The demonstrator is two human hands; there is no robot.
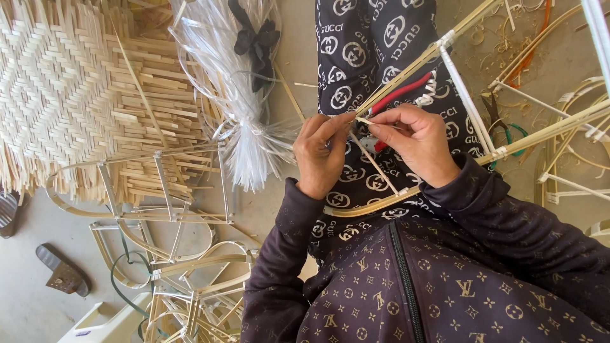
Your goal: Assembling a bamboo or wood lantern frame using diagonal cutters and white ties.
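My left hand and my right hand meet over my lap, both pinching a thin pale bamboo strip that runs down toward a curved bamboo frame across my knees. The fingertips touch where the strip meets a long bamboo rod. A red-handled tool lies along that rod, just above my right hand, which partly hides its lower end. White plastic binding wraps the frame joints.
A woven bamboo mat lies at the left. A bundle of clear plastic strips tied with a black bow lies beside it. Finished bamboo frames are stacked lower left. Sandals rest on the concrete floor. More frames and green-handled scissors are at the right.
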